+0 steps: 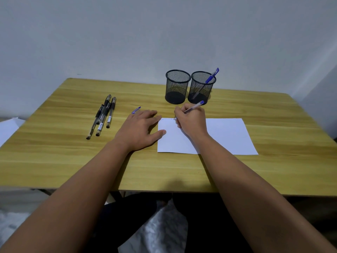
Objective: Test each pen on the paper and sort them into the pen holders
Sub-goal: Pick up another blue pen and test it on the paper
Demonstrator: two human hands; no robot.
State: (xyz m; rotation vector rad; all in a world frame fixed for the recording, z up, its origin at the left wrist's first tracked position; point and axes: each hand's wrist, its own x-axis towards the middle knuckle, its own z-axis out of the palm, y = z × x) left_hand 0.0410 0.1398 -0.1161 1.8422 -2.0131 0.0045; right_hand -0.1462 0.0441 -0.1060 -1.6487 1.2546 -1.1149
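My left hand (141, 127) lies flat, fingers spread, on the table (54, 161) and the paper's (224, 136) left edge; black pens (103, 116) lie further left. My right hand (191, 120) pinches a blue pen (194, 107), tip on paper. Behind: two mesh holders (177, 86), the right one (200, 87) containing a blue pen (211, 77)

— What is the person wearing on the arms?

— Nothing that shows. Both forearms are bare from the bottom edge of the view up to the wrists, with no sleeve in sight.

— Anything on the left hand (140, 129) or the right hand (191, 121)? Rings, a watch, a glove?

— None visible; both are bare.

— And lower down?

— Dark, near-black clothing covers the lap below the arms. Its cut is too shadowed to tell.
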